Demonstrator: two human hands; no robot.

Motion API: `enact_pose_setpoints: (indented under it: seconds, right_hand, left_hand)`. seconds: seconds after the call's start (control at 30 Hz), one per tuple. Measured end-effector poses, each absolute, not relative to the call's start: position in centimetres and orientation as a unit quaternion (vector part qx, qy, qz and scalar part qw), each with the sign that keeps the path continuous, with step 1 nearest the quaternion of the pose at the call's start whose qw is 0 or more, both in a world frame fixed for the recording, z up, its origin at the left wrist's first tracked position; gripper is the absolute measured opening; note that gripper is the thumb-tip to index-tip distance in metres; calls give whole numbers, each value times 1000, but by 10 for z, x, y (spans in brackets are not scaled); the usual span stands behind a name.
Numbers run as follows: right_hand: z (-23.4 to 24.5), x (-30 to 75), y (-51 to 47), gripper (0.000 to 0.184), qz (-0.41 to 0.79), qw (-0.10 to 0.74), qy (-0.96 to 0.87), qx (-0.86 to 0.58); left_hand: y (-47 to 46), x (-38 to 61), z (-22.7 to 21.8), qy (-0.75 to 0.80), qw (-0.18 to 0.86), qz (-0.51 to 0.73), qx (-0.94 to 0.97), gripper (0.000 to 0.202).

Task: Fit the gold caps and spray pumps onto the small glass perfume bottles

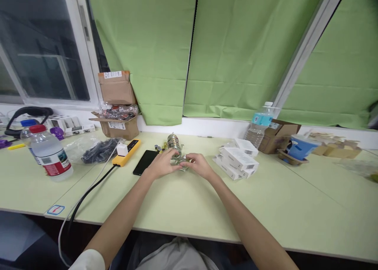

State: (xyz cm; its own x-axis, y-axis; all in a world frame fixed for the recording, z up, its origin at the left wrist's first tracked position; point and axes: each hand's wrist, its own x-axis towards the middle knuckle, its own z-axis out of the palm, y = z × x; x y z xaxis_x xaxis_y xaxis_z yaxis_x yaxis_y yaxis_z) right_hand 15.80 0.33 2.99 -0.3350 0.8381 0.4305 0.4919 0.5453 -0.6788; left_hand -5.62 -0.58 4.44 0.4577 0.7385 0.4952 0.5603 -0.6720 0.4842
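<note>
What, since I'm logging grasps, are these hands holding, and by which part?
The left hand and right hand hold a small shiny piece between their fingertips, apparently by opposite sides; the exact part is too small to tell.

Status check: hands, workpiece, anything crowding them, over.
Left hand, right hand: together at small shiny piece, grip unclear. Ringed cylinder close behind. Black flat device beside left hand.
</note>
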Motion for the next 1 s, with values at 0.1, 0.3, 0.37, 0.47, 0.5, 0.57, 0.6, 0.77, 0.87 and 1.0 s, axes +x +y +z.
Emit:
enact_pose_setpoints:
  seconds: [0.1,0.3,0.37,0.47,0.5,0.57,0.6,0.77,0.87,1.0]
  right_hand:
    - [30,157,2,33,211,386,-793,-421]
    - [29,151,-1,31,194,380,-801,-421]
    - [27,149,-2,32,198,381,-801,-418]
    - [26,146,-4,33,206,374,-803,-416]
    - [26,145,-4,33,207,371,-804,-417]
    - [26,145,-4,33,210,368,-804,-417]
    - [26,145,-4,33,210,367,-805,-416]
    - [26,145,-6,34,211,366,-807,-413]
    - [26,144,-6,35,213,368,-805,-415]
    - [25,144,-5,35,208,371,-804,-416]
  left_hand:
    - [-1,-70,48,411,100,341,840,32]
    - [16,-91,50,576,27,283,766,28]
    - [19,-93,48,610,6,259,749,28]
    - [17,-95,48,633,8,224,741,27]
    - [15,-96,49,636,16,209,742,27]
    - [11,-98,52,639,46,175,747,29]
    - [8,-100,54,639,64,158,750,30]
    - [2,-109,58,631,127,103,758,35]
    - [4,-108,55,624,121,105,765,29]
    - [8,-99,44,616,84,127,773,27]
